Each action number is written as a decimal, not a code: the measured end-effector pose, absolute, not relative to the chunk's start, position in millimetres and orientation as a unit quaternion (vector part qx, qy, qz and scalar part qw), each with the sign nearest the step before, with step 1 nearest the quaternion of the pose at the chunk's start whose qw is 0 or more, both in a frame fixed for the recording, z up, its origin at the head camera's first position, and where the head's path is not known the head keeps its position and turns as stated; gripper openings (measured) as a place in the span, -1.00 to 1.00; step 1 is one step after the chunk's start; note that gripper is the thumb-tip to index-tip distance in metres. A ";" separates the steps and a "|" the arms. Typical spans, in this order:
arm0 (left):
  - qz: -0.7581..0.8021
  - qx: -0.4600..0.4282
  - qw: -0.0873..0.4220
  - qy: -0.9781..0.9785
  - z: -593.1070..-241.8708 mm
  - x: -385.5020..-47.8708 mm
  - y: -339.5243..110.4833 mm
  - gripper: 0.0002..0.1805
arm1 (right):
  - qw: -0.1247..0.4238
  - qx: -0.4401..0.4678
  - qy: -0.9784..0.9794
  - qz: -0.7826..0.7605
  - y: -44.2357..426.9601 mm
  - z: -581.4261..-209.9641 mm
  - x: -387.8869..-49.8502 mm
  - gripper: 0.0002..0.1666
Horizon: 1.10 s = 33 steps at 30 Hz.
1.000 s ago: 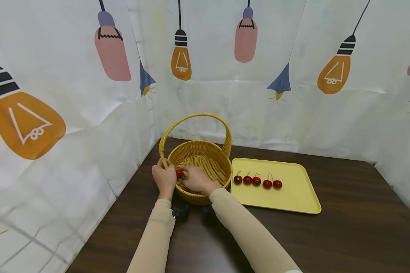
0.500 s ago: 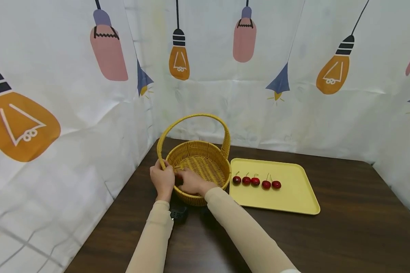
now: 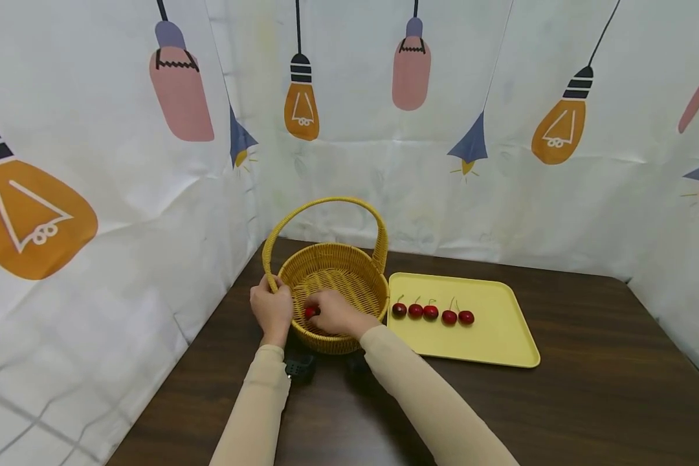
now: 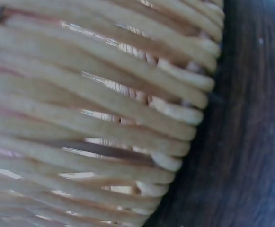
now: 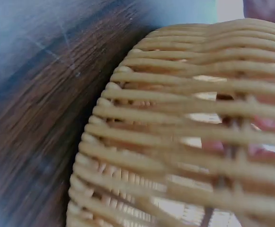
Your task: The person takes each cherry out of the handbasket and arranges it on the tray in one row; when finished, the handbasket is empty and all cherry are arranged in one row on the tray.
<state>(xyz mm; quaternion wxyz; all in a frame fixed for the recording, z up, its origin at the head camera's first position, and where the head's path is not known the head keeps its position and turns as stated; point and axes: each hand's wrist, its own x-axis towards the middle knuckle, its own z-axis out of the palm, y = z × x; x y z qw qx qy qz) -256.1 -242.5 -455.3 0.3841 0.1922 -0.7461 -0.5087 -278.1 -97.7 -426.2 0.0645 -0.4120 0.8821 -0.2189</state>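
In the head view a yellow wicker basket [image 3: 358, 268] with a tall arched handle [image 3: 338, 200] stands at the left back of the table. My left hand [image 3: 272, 309] grips the basket's left side, where the handle meets the rim. Reaching inside the basket, my right hand [image 3: 334, 312] pinches a red cherry [image 3: 311, 312] near the left front of the basket floor. Both wrist views are filled mostly by the woven wall, seen in the left wrist view as pale wicker strands [image 4: 104, 94] and in the right wrist view as the basket side [image 5: 165, 113]; the fingers are largely hidden there.
Right beside the basket lies a yellow tray [image 3: 489, 336] with several stemmed cherries [image 3: 431, 312] in a row on its left part. Dark wooden tabletop [image 3: 594, 362] extends to the right. A printed white curtain [image 3: 338, 162] borders the table at the back and left.
My right hand has moved the cherry away from the basket's left wall, rightward and closer to me. The left hand keeps its hold. The head view has shifted slightly.
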 end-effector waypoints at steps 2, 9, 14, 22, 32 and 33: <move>-0.508 0.193 0.384 -0.747 -454.8 -256.3 -242.5 -0.79 | 0.059 -0.405 0.883 -0.230 -90.5 -423.3 -276.0 -0.67; -0.507 0.191 0.389 -0.745 -455.1 -256.7 -243.6 -0.77 | 0.036 -0.384 0.874 -0.295 -66.9 -412.7 -264.4 -0.59; -0.511 0.182 0.390 -0.744 -455.5 -256.8 -243.5 -0.78 | -0.005 -0.385 0.852 -0.354 -47.2 -412.5 -252.5 -0.59; -0.500 0.176 0.395 -0.750 -456.0 -260.1 -243.2 -0.75 | -0.085 -0.411 0.815 -0.400 -16.1 -422.4 -237.1 -0.59; -0.498 0.176 0.392 -0.754 -453.7 -258.1 -246.1 -0.73 | -0.134 -0.377 0.796 -0.454 34.1 -433.0 -237.0 -0.63; -0.499 0.180 0.390 -0.753 -454.2 -257.2 -247.3 -0.74 | -0.138 -0.374 0.794 -0.458 37.9 -433.7 -237.7 -0.64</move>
